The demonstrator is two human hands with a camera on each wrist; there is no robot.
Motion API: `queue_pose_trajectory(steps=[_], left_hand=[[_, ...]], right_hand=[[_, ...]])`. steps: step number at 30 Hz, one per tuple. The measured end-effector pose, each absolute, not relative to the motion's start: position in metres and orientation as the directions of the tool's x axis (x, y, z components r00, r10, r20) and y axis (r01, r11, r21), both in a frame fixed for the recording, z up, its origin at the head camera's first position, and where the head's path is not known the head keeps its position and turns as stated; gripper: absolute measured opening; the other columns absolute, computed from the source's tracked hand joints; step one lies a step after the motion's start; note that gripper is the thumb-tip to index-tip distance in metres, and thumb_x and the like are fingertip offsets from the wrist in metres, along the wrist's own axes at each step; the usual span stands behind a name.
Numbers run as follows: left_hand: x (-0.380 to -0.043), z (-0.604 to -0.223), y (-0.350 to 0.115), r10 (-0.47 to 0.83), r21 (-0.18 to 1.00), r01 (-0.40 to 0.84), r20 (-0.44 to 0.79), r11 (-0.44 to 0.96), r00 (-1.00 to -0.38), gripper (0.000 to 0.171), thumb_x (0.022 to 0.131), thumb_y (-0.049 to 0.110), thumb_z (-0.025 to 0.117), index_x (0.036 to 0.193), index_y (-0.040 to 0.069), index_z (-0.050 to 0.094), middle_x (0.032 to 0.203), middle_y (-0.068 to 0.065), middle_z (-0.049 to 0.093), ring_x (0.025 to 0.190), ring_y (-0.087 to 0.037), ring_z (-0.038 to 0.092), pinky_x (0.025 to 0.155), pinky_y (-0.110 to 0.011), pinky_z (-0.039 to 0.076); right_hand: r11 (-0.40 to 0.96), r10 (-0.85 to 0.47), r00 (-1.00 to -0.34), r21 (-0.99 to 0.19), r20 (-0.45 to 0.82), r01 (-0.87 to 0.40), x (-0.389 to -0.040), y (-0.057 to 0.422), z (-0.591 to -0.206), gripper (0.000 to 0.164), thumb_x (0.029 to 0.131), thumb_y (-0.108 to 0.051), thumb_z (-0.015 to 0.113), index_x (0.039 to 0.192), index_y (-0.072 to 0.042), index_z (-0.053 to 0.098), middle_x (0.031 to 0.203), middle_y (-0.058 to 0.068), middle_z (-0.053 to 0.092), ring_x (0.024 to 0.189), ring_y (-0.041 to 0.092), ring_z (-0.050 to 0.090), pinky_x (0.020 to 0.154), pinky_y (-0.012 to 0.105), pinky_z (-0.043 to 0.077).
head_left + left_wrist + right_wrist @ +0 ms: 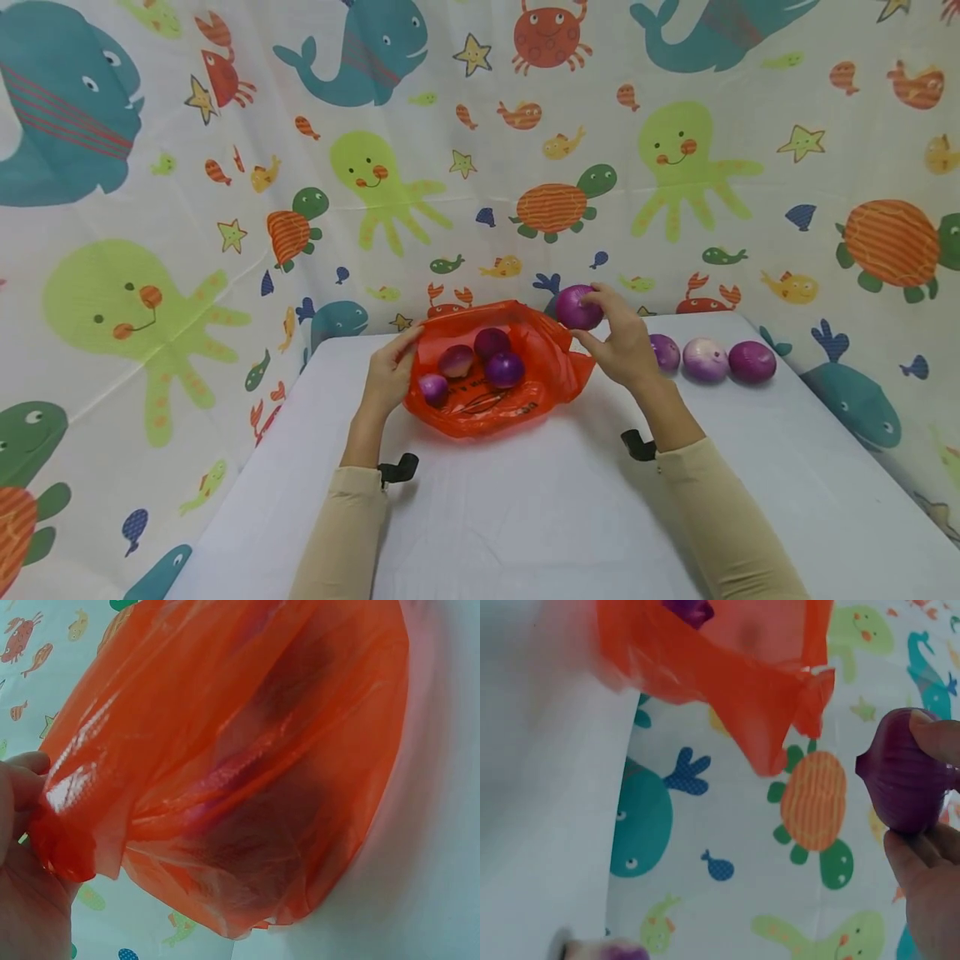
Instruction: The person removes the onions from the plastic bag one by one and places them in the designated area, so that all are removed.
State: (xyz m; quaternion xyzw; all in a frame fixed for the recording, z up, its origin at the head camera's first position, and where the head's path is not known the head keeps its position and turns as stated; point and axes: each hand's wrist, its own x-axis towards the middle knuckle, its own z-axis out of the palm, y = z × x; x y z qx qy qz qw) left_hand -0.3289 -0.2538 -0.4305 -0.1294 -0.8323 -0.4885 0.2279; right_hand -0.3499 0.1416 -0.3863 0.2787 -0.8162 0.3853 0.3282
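Observation:
A red plastic bag (pixel 480 421) lies open on the table with several purple onions inside, one of them a dark onion (pixel 504 370). My left hand (pixel 387 372) grips the bag's left edge; in the left wrist view the fingers (pixel 26 784) pinch the bunched plastic, and the onions show only as dark shapes through it. Just above the bag's right rim, my right hand (pixel 624 340) holds a purple onion (pixel 577 307) between thumb and fingers. The right wrist view shows this red onion (pixel 906 774) clasped at its sides, apart from the bag.
To the right, three onions stand in a row on the white table (pixel 525 525): a partly hidden onion (pixel 665 353), a paler onion (pixel 705 360) and a dark purple onion (pixel 752 362). A sea-animal patterned curtain (pixel 480 133) hangs behind and beside the table.

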Motion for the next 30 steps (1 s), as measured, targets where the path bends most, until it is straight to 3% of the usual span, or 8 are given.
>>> queue_pose_trajectory(steps=[6, 18, 30], left_hand=[[-0.327, -0.430, -0.253, -0.002, 0.762, 0.435, 0.496, 0.479, -0.868, 0.044, 0.106, 0.003, 0.053, 0.148, 0.015, 0.060, 0.155, -0.008, 0.056, 0.145, -0.033, 0.051, 0.113, -0.051, 0.048], [-0.328, -0.432, -0.254, -0.007, 0.764, 0.430, 0.494, 0.480, -0.870, 0.042, 0.107, 0.006, 0.053, 0.148, 0.015, 0.060, 0.155, -0.007, 0.056, 0.146, -0.032, 0.051, 0.113, -0.050, 0.048], [-0.328, -0.430, -0.254, -0.008, 0.774, 0.435, 0.494, 0.461, -0.870, 0.041, 0.108, 0.008, 0.053, 0.147, 0.015, 0.061, 0.155, -0.007, 0.056, 0.147, -0.032, 0.050, 0.115, -0.052, 0.046]], right_hand=[[0.541, -0.124, -0.645, -0.494, 0.754, -0.681, -0.354, 0.156, -0.386, 0.054, 0.082, -0.002, 0.086, 0.128, -0.002, 0.059, 0.144, 0.020, 0.060, 0.135, 0.040, 0.056, 0.111, 0.060, 0.049], [0.550, -0.122, -0.670, -0.512, 0.732, -0.660, -0.357, 0.161, -0.389, 0.050, 0.083, -0.001, 0.085, 0.123, -0.001, 0.055, 0.144, 0.023, 0.057, 0.135, 0.043, 0.055, 0.111, 0.062, 0.048], [0.606, -0.102, -0.777, -0.581, 0.621, -0.543, -0.371, 0.173, -0.406, 0.054, 0.087, -0.006, 0.082, 0.132, -0.006, 0.052, 0.137, 0.019, 0.057, 0.128, 0.038, 0.056, 0.110, 0.060, 0.050]])
